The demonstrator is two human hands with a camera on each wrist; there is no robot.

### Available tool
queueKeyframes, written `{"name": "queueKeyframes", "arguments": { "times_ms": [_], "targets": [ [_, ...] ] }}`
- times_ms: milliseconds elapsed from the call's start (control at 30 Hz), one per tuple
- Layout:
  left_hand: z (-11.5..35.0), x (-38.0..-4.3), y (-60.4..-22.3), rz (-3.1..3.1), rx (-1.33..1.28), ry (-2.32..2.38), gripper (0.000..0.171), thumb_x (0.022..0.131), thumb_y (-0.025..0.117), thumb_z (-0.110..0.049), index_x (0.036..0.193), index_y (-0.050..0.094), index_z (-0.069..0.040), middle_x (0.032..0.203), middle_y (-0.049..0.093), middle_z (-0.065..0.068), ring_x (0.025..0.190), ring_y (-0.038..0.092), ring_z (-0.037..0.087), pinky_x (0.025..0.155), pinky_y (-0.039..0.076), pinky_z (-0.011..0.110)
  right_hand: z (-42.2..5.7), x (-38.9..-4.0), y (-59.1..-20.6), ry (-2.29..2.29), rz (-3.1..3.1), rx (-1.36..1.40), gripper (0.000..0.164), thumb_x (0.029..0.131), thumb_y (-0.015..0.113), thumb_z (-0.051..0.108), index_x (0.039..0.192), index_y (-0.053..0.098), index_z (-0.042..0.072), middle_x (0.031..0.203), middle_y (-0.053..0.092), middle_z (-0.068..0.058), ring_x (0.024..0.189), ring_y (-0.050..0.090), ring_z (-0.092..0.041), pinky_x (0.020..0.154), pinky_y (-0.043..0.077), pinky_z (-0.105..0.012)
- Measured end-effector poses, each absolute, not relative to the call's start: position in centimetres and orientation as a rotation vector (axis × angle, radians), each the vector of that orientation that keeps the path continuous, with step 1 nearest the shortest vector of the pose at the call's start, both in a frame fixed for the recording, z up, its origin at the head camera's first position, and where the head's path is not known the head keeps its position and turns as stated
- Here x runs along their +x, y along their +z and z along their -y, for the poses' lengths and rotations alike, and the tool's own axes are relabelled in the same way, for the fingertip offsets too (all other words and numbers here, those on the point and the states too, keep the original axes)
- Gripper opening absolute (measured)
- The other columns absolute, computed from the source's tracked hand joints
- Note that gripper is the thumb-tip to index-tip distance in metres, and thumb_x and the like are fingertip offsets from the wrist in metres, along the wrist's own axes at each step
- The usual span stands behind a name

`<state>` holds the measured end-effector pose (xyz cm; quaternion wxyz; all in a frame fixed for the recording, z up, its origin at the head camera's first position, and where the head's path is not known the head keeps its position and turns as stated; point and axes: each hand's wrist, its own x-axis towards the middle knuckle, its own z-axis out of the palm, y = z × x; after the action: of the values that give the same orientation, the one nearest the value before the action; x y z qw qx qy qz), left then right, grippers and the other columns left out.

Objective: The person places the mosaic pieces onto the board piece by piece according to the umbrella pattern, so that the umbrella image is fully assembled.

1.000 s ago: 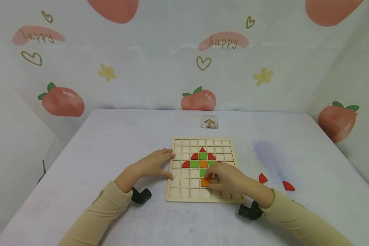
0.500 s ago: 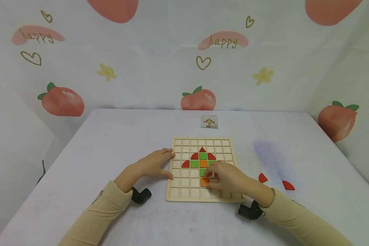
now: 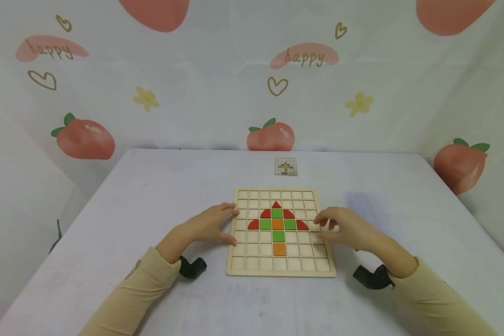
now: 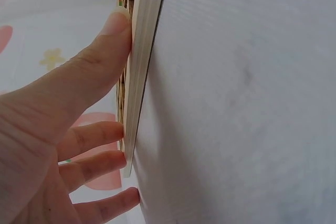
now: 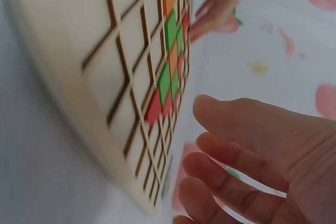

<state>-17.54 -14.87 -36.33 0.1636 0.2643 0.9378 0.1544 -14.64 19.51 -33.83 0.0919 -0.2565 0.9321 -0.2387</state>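
A wooden grid board [image 3: 245, 263] lies on the table, with red, green and orange pieces set in its cells in an arrow-like pattern. The lower orange square [image 3: 279, 249] sits flat in its cell, below a green square [image 3: 278, 236]. My left hand [image 3: 206, 226] rests at the board's left edge; in the left wrist view its thumb and fingertips touch the wooden rim [image 4: 140, 51]. Over the board's right edge hovers my right hand [image 3: 346, 228], fingers loosely bent and nothing between them, as the right wrist view also shows.
A small pattern card [image 3: 286, 166] with a similar arrow-like picture lies behind the board. Black wrist camera mounts [image 3: 374, 277] hang below both wrists. A printed curtain [image 3: 210, 93] stands behind the table.
My right hand has let go of the lower orange square, now in its cell, and moved right to the board's edge. It now hides the two loose red pieces. The left hand stays put.
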Motion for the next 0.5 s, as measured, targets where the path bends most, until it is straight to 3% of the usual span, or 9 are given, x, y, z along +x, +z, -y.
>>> {"name": "queueKeyframes", "arguments": {
  "times_ms": [267,500],
  "targets": [
    [14.8,-17.5,-36.2,-2.673,0.746,0.437,0.079,0.075,0.075,-0.043,0.136,0.045,-0.004,0.150,0.032,0.016,0.139,0.031,0.036,0.114,0.029,0.048,-23.9,-14.7,-33.8,-0.656,-2.722,-0.554,0.028,0.079,0.073,0.021,0.102,0.064,0.006,0.091,0.063,-0.001,0.080,0.054,-0.012,0.062,0.048,-0.020],
    [14.9,-17.5,-36.3,-2.675,0.757,0.432,0.079,0.075,0.075,-0.043,0.136,0.045,-0.004,0.150,0.032,0.016,0.139,0.031,0.036,0.114,0.029,0.048,-25.8,-14.5,-34.5,-0.635,-2.711,-0.581,0.029,0.074,0.077,0.024,0.093,0.064,0.006,0.082,0.061,0.002,0.071,0.051,-0.007,0.058,0.046,-0.019]
  ]
}}
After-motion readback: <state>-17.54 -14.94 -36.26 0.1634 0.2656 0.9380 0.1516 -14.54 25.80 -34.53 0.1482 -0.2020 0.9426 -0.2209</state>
